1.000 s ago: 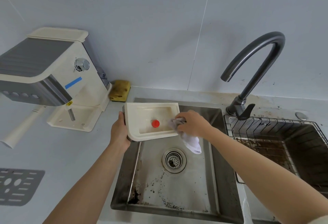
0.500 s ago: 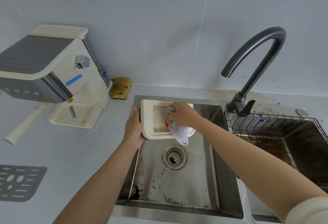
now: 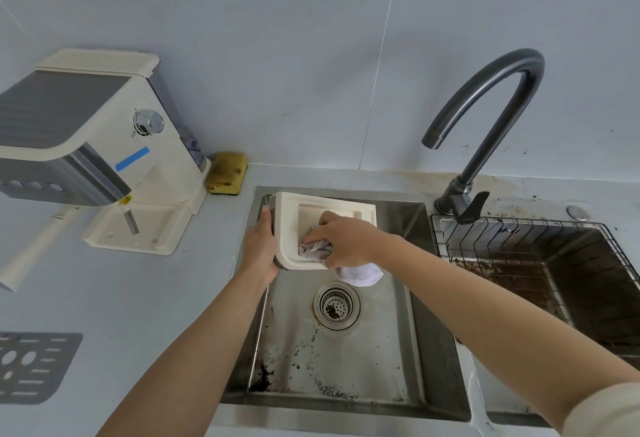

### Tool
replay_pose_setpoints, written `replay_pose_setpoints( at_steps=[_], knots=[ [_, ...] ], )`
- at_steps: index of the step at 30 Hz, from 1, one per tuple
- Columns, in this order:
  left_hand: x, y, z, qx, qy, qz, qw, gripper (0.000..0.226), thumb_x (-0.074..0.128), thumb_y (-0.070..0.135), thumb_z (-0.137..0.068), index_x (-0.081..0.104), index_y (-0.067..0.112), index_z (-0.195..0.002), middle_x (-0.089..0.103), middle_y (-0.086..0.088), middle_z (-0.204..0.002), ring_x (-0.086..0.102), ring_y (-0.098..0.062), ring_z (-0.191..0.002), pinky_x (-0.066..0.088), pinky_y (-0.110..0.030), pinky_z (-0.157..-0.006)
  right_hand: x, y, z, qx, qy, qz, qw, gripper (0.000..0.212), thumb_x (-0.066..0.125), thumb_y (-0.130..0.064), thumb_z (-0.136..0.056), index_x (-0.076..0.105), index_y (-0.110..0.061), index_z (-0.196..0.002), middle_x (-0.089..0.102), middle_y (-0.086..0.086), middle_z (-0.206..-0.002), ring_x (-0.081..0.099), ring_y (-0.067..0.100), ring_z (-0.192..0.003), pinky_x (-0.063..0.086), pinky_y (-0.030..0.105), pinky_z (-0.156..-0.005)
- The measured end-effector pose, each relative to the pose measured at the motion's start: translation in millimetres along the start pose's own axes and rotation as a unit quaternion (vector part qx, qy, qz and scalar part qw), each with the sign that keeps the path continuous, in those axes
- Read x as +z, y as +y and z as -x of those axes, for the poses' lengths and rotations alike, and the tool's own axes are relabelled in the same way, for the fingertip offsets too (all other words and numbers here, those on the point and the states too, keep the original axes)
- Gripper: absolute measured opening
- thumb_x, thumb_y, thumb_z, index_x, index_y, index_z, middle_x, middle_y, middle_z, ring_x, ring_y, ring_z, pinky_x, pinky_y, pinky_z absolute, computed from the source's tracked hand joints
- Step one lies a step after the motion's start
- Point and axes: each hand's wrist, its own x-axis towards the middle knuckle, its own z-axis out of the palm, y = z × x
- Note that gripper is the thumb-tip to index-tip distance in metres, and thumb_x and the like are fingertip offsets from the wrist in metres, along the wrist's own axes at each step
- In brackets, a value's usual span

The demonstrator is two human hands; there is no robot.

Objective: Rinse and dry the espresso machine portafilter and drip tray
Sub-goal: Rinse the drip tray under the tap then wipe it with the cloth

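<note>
The cream drip tray [image 3: 289, 228] is held over the back left of the sink [image 3: 346, 350], its hollow side facing me. My left hand [image 3: 259, 249] grips its left edge. My right hand [image 3: 341, 241] is closed on a pale grey cloth [image 3: 349, 265] and presses it into the tray's near part; a fold of cloth hangs below the tray. The tray's red float is hidden under the cloth and hand. The white handle of the portafilter [image 3: 34, 246] sticks out from under the espresso machine [image 3: 79, 135] at the left.
A grey perforated grate [image 3: 31, 365] lies on the counter at the lower left. A yellow sponge [image 3: 227, 173] sits behind the sink. The dark faucet [image 3: 485, 118] arches over the sink's right side, beside a wire rack [image 3: 526, 249] in a second basin.
The tray has moved right and back, from the counter edge to over the sink. My right hand has slid the cloth across the tray, covering the red float.
</note>
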Motion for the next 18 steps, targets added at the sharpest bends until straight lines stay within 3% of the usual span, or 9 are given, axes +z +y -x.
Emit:
replay_pose_setpoints(
  at_steps=[3,7,9,11,14,18],
  knots=[
    [-0.2,1.2,-0.9,-0.008,-0.007,0.003,1.000,0.042,0.033,0.048,-0.095,0.061,0.017,-0.088,0.065,-0.002,-0.077,0.062,-0.017,-0.069,0.048,-0.021,-0.046,-5.1,4.6,3.1,0.014,0.003,-0.046,0.999,0.048,0.060,-0.015,-0.075,0.057,-0.034,-0.118,0.041,-0.003,-0.103,0.049,0.017,-0.088,0.039,0.026,-0.072],
    [-0.3,4.7,-2.4,-0.007,-0.011,0.011,1.000,0.041,0.034,0.047,-0.096,0.060,0.016,-0.090,0.064,-0.003,-0.078,0.062,-0.017,-0.069,0.047,-0.017,-0.039,-16.7,9.9,7.1,0.025,0.046,-0.140,0.989,0.038,0.062,-0.019,-0.077,0.062,-0.029,-0.113,0.053,0.002,-0.106,0.051,0.020,-0.102,0.043,0.033,-0.089],
    [-0.6,3.5,-2.5,-0.015,-0.010,0.017,1.000,0.039,0.034,0.048,-0.095,0.060,0.018,-0.090,0.065,-0.003,-0.080,0.062,-0.018,-0.070,0.049,-0.021,-0.043,-23.4,12.5,6.2,0.019,0.079,-0.169,0.982,0.035,0.063,-0.020,-0.079,0.062,-0.025,-0.113,0.057,0.004,-0.102,0.049,0.017,-0.100,0.043,0.030,-0.084],
    [0.1,0.6,-1.7,-0.027,-0.009,0.018,0.999,0.038,0.036,0.049,-0.095,0.061,0.021,-0.087,0.066,-0.003,-0.078,0.063,-0.019,-0.070,0.050,-0.025,-0.048,-26.8,14.6,4.5,0.018,0.111,-0.186,0.976,0.034,0.063,-0.022,-0.081,0.062,-0.023,-0.115,0.050,-0.005,-0.092,0.042,0.010,-0.095,0.035,0.023,-0.080],
    [3.3,-1.2,0.3,-0.040,-0.007,0.033,0.999,0.039,0.038,0.050,-0.094,0.062,0.025,-0.077,0.068,0.001,-0.063,0.064,-0.019,-0.061,0.048,-0.025,-0.041,-24.4,16.6,0.4,0.030,0.132,-0.174,0.975,0.034,0.062,-0.025,-0.083,0.060,-0.024,-0.117,0.043,-0.006,-0.092,0.040,0.004,-0.089,0.032,0.020,-0.081],
    [4.1,1.5,-0.5,-0.043,-0.002,0.048,0.998,0.040,0.038,0.050,-0.093,0.064,0.024,-0.077,0.069,0.002,-0.063,0.066,-0.017,-0.057,0.048,-0.024,-0.038,-15.0,17.1,-6.1,0.059,0.112,-0.134,0.983,0.033,0.056,-0.033,-0.087,0.058,-0.029,-0.120,0.037,-0.005,-0.093,0.043,0.006,-0.078,0.034,0.023,-0.078]
  ],
)
